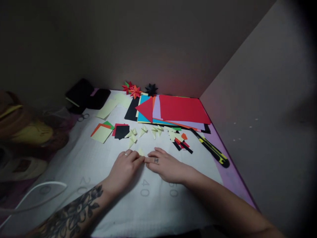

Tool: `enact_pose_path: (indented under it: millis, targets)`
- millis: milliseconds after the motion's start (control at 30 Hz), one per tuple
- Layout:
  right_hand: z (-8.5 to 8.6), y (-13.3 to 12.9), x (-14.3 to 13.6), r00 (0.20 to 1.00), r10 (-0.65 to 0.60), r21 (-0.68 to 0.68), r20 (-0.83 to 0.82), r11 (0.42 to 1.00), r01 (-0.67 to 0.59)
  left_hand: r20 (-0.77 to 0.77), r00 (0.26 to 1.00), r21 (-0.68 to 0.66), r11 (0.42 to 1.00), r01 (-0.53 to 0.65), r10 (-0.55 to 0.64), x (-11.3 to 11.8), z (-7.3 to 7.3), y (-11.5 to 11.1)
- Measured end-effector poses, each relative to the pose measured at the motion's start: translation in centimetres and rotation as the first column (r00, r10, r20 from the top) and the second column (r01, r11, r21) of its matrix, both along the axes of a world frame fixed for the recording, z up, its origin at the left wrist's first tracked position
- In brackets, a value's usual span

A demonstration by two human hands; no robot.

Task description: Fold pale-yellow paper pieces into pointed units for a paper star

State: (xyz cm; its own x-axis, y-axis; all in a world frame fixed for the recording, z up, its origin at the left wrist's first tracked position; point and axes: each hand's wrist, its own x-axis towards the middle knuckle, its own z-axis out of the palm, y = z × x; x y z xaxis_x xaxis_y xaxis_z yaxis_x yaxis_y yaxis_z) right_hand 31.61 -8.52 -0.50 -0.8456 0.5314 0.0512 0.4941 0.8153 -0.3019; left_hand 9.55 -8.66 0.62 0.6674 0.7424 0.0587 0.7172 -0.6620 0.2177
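Near the middle of the white mat point(119, 211), my left hand point(126, 167) presses its curled fingers on a small pale yellow paper piece point(141, 152). My right hand point(165, 165) meets it from the right, its index fingertip on the same piece and its other fingers spread. Much of the piece is hidden under the fingertips. Just beyond my hands lie several folded pale yellow pieces point(143, 131). Square papers point(101, 133) in pale yellow, orange and green sit to the left, beside black squares point(122, 132) over red ones.
Colored sheets point(184, 109) are stacked at the back. A yellow and black cutter point(213, 152) lies at the right, near paper scraps point(182, 142). Paper stars point(135, 91) stand along the wall. Scissors point(83, 117) and a black case point(99, 98) are at the back left.
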Motion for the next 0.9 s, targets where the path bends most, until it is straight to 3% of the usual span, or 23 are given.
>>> enact_pose_path:
  millis: [100,200,267,500,667,900]
  targets:
    - [-0.6,0.2,0.4,0.984,-0.025,-0.038,-0.174,0.999,0.018,-0.081,0.997,0.009,1.0,0.018,-0.017,-0.1,0.1,-0.2]
    - [-1.1,0.5,0.8,0.915,-0.12,-0.123,-0.386,0.989,0.077,-0.112,0.993,0.017,0.999,0.042,-0.04,-0.2,0.2,0.0]
    - [-1.1,0.6,0.9,0.888,-0.161,-0.144,-0.43,0.984,0.109,-0.119,0.991,0.023,0.998,0.059,-0.055,-0.2,0.2,0.1]
    - [-0.5,0.2,0.3,0.967,-0.064,0.017,-0.245,0.997,0.07,-0.16,0.985,0.019,0.997,0.074,-0.07,0.0,0.5,-0.1]
    - [-0.8,0.0,0.1,0.985,-0.049,0.053,-0.166,0.997,0.058,-0.199,0.977,0.018,0.997,0.08,-0.075,-0.1,1.2,-0.5]
    - [-0.9,0.0,0.2,0.984,-0.033,0.103,-0.177,0.993,0.052,-0.299,0.951,0.067,0.996,-0.056,0.073,-0.4,1.5,-1.6]
